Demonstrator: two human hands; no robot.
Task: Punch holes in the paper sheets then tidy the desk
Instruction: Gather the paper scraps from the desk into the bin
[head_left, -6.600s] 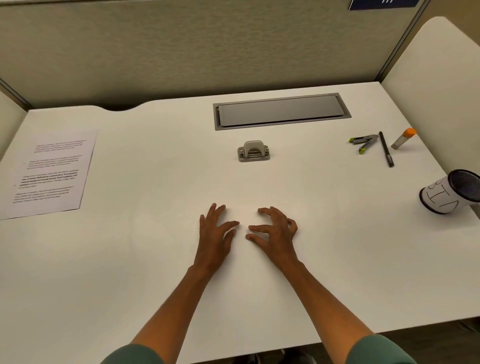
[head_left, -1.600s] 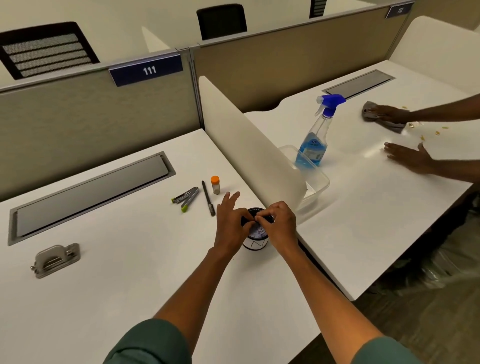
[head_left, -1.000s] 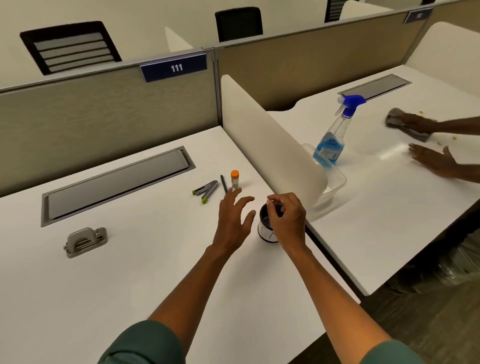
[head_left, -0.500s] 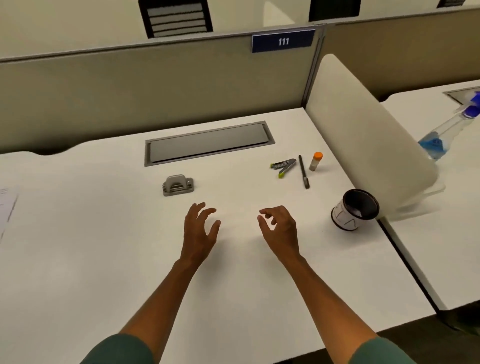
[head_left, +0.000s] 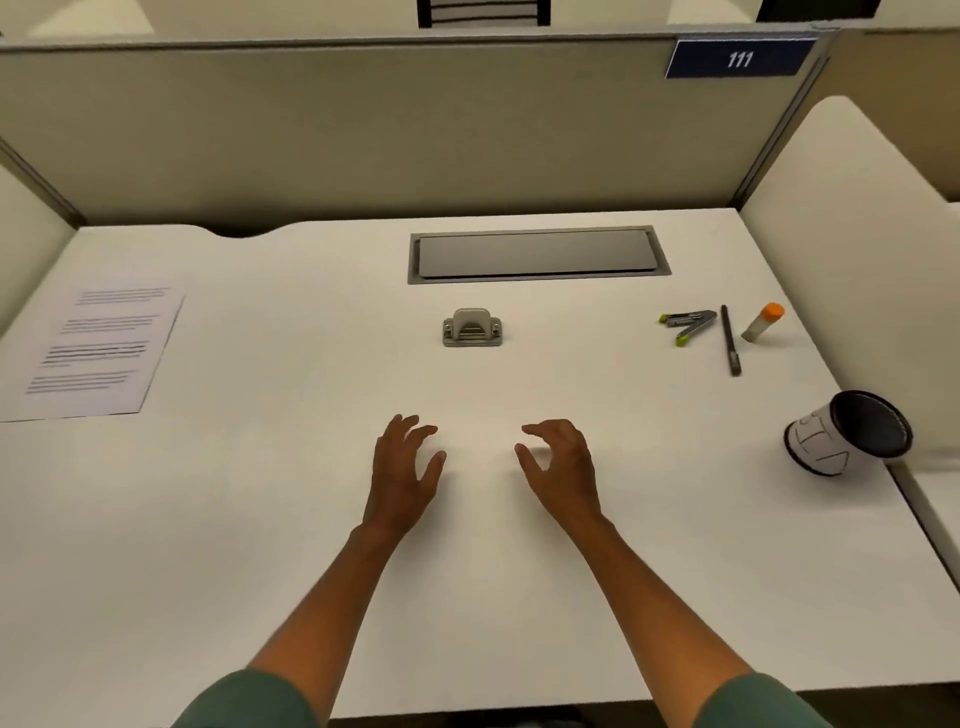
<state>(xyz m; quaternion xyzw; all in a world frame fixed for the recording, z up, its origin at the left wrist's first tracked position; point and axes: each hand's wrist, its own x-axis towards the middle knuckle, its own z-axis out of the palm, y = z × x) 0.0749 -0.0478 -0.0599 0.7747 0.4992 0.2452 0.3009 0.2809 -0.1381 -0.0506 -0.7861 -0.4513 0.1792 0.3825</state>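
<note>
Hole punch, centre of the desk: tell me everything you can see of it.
The hole punch is a small grey, metal-looking unit: a flat rectangular base with an arched lever rising from its back. It sits upright and square to the desk, just in front of the recessed grey cable tray. Nothing touches it; both hands are nearer the person, and no paper is in it.

A dark blue plate (head_left: 740, 58) on the partition's top edge read "111"; the paper sheet (head_left: 93, 353) bore printed lines too blurred to read.
</note>
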